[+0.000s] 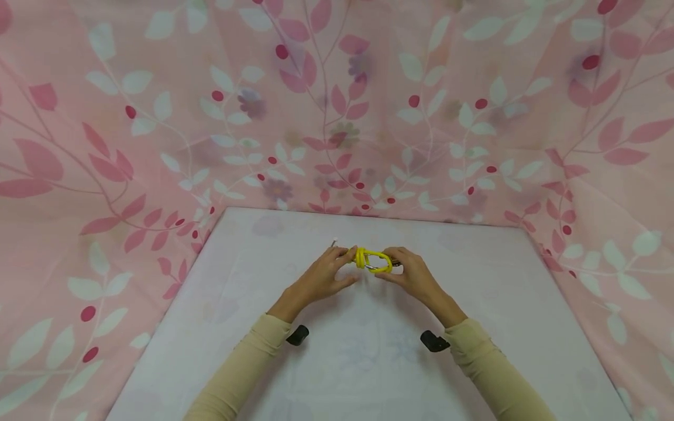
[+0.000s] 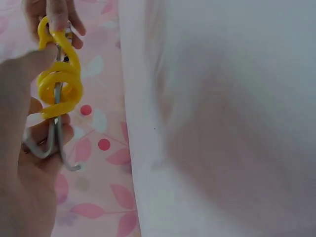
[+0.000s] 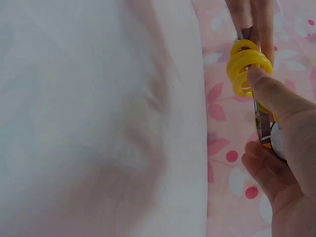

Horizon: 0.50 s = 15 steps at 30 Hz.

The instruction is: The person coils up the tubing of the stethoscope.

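Yellow cord [image 1: 360,258], or thin tubing, is wound in loops about a slim metal piece above the table. From its left end, two bent wire hooks [image 2: 60,140] stick out beside the left palm in the left wrist view. My left hand [image 1: 327,273] grips that end, thumb against the yellow coils. On the other end, my right hand [image 1: 416,275] pinches the loop and the metal, with its thumb on the yellow. A flat shiny strip [image 3: 263,128] and a round white disc [image 3: 279,139] show between the right thumb and fingers. What the whole piece is, I cannot tell.
A white-covered table [image 1: 358,374] lies below both hands. Pink leaf-patterned cloth [image 1: 326,105] hangs behind it and at both sides. Black wrist-camera mounts [image 1: 298,335] stick out under the forearms.
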{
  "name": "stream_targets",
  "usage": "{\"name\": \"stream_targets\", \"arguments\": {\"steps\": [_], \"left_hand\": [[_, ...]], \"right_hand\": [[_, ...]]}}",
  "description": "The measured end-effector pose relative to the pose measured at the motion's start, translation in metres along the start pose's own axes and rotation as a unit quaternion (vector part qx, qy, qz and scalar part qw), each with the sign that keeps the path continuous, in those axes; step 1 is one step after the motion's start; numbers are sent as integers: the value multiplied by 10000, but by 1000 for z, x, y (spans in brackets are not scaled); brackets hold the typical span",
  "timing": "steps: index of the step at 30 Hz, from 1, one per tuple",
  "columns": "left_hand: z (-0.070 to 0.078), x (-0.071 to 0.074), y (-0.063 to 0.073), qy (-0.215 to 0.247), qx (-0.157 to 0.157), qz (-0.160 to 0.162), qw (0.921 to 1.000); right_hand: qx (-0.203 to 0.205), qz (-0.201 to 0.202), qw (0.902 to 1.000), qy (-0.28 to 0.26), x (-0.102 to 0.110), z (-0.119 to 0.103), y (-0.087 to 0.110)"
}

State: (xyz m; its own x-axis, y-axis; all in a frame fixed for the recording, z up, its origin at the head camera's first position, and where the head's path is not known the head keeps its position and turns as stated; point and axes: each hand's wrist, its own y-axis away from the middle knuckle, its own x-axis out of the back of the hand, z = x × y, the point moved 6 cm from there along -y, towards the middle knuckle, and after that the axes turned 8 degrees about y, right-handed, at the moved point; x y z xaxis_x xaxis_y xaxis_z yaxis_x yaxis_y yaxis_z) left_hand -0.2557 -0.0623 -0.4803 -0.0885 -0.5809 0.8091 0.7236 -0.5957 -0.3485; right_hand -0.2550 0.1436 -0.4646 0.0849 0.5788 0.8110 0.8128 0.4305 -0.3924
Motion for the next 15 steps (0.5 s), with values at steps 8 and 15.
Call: {"name": "stream_targets", "arguments": {"steps": [8,15], "left_hand": [[-14,6,-2,-22,195,-10,9998],[-18,3,-5,-453,-36,140,9989]], "right_hand": [[250,133,9996,40,4,10,3],[359,145,9987,326,-3,17,8]]}}
